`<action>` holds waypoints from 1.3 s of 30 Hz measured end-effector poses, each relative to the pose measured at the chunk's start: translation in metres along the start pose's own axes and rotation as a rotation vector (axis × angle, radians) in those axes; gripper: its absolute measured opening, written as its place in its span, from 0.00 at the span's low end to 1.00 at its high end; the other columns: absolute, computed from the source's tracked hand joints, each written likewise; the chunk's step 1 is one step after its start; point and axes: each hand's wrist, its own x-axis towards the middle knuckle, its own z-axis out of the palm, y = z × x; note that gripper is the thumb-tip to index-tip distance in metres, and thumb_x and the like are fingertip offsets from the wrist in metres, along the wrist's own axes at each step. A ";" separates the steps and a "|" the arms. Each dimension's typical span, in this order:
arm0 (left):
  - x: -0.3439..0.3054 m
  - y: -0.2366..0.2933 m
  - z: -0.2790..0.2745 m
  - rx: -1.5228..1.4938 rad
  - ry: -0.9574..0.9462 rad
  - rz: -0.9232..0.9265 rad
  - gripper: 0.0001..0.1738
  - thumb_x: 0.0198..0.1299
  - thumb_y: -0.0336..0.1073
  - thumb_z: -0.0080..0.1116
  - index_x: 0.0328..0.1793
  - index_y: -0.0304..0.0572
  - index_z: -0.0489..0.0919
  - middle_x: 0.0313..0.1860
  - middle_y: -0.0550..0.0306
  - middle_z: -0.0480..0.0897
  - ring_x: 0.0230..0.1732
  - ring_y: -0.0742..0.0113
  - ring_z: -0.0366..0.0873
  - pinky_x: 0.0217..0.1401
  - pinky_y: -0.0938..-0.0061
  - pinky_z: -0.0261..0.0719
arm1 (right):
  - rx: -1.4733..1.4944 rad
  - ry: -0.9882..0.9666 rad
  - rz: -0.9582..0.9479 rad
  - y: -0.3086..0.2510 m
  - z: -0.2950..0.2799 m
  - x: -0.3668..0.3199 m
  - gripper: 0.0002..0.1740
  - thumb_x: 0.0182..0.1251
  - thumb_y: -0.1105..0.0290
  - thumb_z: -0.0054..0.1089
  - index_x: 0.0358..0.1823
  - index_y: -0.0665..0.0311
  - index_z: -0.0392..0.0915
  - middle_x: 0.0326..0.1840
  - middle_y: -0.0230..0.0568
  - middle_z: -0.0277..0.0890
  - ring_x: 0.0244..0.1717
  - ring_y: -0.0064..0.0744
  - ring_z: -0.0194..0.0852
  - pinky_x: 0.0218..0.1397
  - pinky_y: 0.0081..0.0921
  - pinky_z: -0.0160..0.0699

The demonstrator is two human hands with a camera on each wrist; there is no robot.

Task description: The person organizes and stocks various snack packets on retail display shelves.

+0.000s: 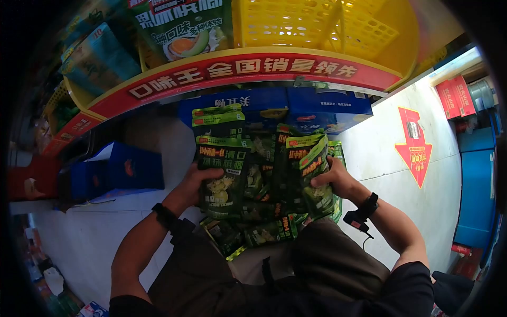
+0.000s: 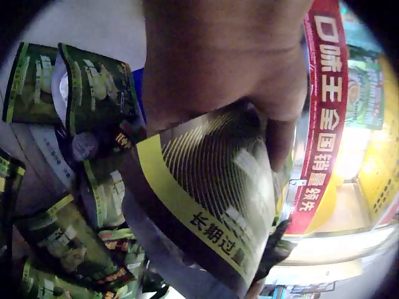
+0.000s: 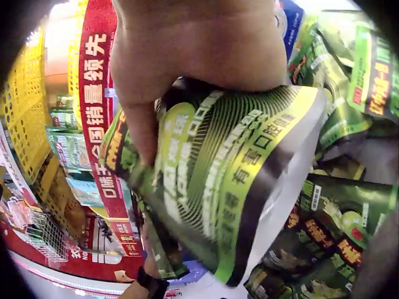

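Observation:
My left hand [image 1: 194,185] grips a dark green snack packet [image 1: 222,193] by its side, thumb across the printed front. On the other side, my right hand [image 1: 340,179] holds a similar green packet [image 1: 314,198], tilted, with the thumb over its front. Between and below them lies a pile of matching packets [image 1: 269,232], in front of my knees. The left wrist view shows the striped back of the left packet [image 2: 206,193] under the palm. Likewise, the right packet [image 3: 218,168] turns its striped, printed back to the right wrist camera; fingers partly hide its top.
Ahead stands a shelf with a red printed strip [image 1: 253,68], yellow baskets [image 1: 288,26] and a large green bag [image 1: 182,31]. Blue boxes [image 1: 327,108] sit beneath it. Another blue box [image 1: 132,166] is on the left floor. A red arrow sticker [image 1: 413,148] marks the right floor.

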 end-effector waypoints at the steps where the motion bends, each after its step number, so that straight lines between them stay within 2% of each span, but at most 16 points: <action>1: 0.000 -0.003 0.002 -0.003 0.007 0.002 0.24 0.59 0.30 0.63 0.62 0.35 0.75 0.54 0.49 0.83 0.52 0.58 0.84 0.58 0.62 0.84 | -0.003 -0.077 -0.001 -0.006 0.001 0.000 0.31 0.47 0.82 0.71 0.57 0.76 0.74 0.53 0.48 0.82 0.50 0.37 0.83 0.61 0.32 0.80; 2: 0.003 -0.007 0.003 0.034 0.020 0.016 0.24 0.58 0.28 0.65 0.61 0.35 0.75 0.53 0.48 0.83 0.51 0.59 0.85 0.55 0.63 0.85 | -0.005 -0.154 -0.002 -0.009 0.003 0.001 0.34 0.47 0.82 0.71 0.60 0.76 0.71 0.54 0.48 0.81 0.51 0.37 0.82 0.61 0.32 0.79; 4: 0.009 -0.014 0.011 0.049 0.010 -0.015 0.26 0.57 0.26 0.68 0.62 0.35 0.73 0.54 0.49 0.83 0.50 0.60 0.84 0.54 0.63 0.85 | 0.014 -0.127 0.010 -0.011 0.018 0.010 0.33 0.48 0.81 0.72 0.60 0.76 0.71 0.54 0.47 0.81 0.51 0.36 0.82 0.61 0.31 0.79; 10: 0.006 -0.019 0.038 0.084 -0.007 0.022 0.27 0.58 0.32 0.69 0.63 0.36 0.73 0.56 0.53 0.81 0.53 0.63 0.82 0.57 0.65 0.82 | 0.232 -0.160 0.086 -0.007 0.044 0.024 0.35 0.55 0.77 0.71 0.64 0.74 0.66 0.59 0.49 0.77 0.57 0.39 0.79 0.63 0.36 0.79; 13: 0.005 -0.029 0.035 0.255 0.057 0.153 0.28 0.57 0.33 0.70 0.63 0.36 0.73 0.57 0.53 0.80 0.55 0.64 0.81 0.59 0.66 0.81 | 0.320 -0.157 0.128 0.001 0.048 0.026 0.37 0.57 0.76 0.71 0.67 0.71 0.63 0.60 0.48 0.76 0.58 0.40 0.78 0.64 0.37 0.78; 16: -0.001 -0.023 0.038 0.261 0.027 0.168 0.29 0.58 0.31 0.68 0.65 0.36 0.71 0.57 0.53 0.80 0.56 0.63 0.80 0.61 0.66 0.79 | 0.325 -0.181 0.073 -0.008 0.054 0.019 0.37 0.56 0.77 0.71 0.67 0.72 0.63 0.60 0.46 0.76 0.58 0.39 0.79 0.63 0.36 0.79; 19: -0.014 -0.006 0.054 0.202 0.016 0.165 0.29 0.57 0.34 0.71 0.63 0.36 0.73 0.56 0.53 0.81 0.54 0.64 0.81 0.59 0.66 0.80 | 0.222 -0.175 -0.017 -0.033 0.054 0.003 0.34 0.51 0.80 0.71 0.62 0.73 0.70 0.55 0.43 0.80 0.51 0.31 0.81 0.58 0.30 0.81; 20: -0.013 -0.005 0.054 0.140 -0.006 0.168 0.28 0.57 0.31 0.70 0.63 0.36 0.72 0.55 0.53 0.81 0.54 0.62 0.82 0.58 0.65 0.81 | 0.221 -0.172 -0.027 -0.041 0.054 -0.003 0.34 0.51 0.80 0.71 0.62 0.73 0.70 0.55 0.43 0.80 0.51 0.31 0.81 0.58 0.30 0.81; 23: -0.025 0.027 0.071 -0.054 -0.044 0.182 0.28 0.57 0.27 0.67 0.64 0.37 0.72 0.55 0.52 0.82 0.54 0.61 0.82 0.58 0.63 0.82 | 0.193 -0.173 -0.188 -0.082 0.056 -0.022 0.31 0.48 0.81 0.70 0.58 0.71 0.74 0.53 0.39 0.81 0.48 0.26 0.81 0.56 0.27 0.80; 27: -0.042 0.067 0.090 -0.201 -0.130 0.312 0.28 0.57 0.25 0.63 0.65 0.37 0.71 0.56 0.50 0.81 0.57 0.57 0.82 0.60 0.59 0.82 | 0.165 -0.159 -0.425 -0.136 0.046 -0.039 0.35 0.41 0.79 0.71 0.57 0.72 0.74 0.53 0.43 0.81 0.49 0.31 0.82 0.57 0.31 0.81; 29: -0.048 0.076 0.085 -0.151 -0.090 0.410 0.29 0.56 0.24 0.64 0.66 0.37 0.70 0.57 0.49 0.81 0.57 0.56 0.82 0.61 0.59 0.82 | 0.135 -0.130 -0.554 -0.172 0.043 -0.047 0.35 0.43 0.77 0.72 0.58 0.73 0.73 0.53 0.45 0.81 0.49 0.35 0.84 0.56 0.34 0.84; 32: -0.061 0.081 0.074 -0.110 -0.022 0.379 0.31 0.55 0.23 0.66 0.66 0.38 0.70 0.58 0.50 0.81 0.58 0.59 0.81 0.62 0.60 0.81 | 0.187 -0.081 -0.789 -0.227 0.041 -0.043 0.32 0.52 0.73 0.73 0.59 0.72 0.71 0.52 0.48 0.81 0.49 0.39 0.85 0.52 0.37 0.89; 34: -0.070 0.091 0.074 -0.021 -0.004 0.376 0.34 0.52 0.26 0.69 0.67 0.38 0.69 0.59 0.50 0.80 0.59 0.58 0.81 0.63 0.59 0.79 | 0.012 0.090 -0.802 -0.271 0.033 -0.027 0.26 0.58 0.75 0.69 0.58 0.70 0.73 0.51 0.47 0.82 0.46 0.37 0.86 0.49 0.34 0.89; 35: -0.075 0.095 0.074 0.069 0.013 0.363 0.38 0.49 0.29 0.71 0.68 0.39 0.69 0.60 0.50 0.80 0.60 0.56 0.80 0.65 0.57 0.78 | 0.078 0.056 -0.838 -0.295 0.040 -0.015 0.24 0.58 0.75 0.68 0.57 0.71 0.74 0.48 0.47 0.83 0.44 0.38 0.86 0.48 0.35 0.88; 36: -0.079 0.101 0.071 0.064 -0.041 0.345 0.35 0.53 0.22 0.69 0.68 0.39 0.69 0.59 0.53 0.80 0.61 0.64 0.78 0.66 0.65 0.75 | 0.074 0.062 -0.863 -0.320 0.046 -0.004 0.23 0.58 0.75 0.69 0.56 0.72 0.75 0.46 0.46 0.83 0.42 0.38 0.86 0.49 0.35 0.87; 39: -0.104 0.124 0.082 0.204 -0.012 0.415 0.38 0.52 0.22 0.72 0.70 0.39 0.67 0.61 0.55 0.78 0.62 0.65 0.76 0.66 0.65 0.75 | 0.024 0.127 -0.979 -0.390 0.044 0.048 0.23 0.60 0.73 0.68 0.56 0.72 0.74 0.48 0.47 0.83 0.42 0.37 0.86 0.49 0.34 0.87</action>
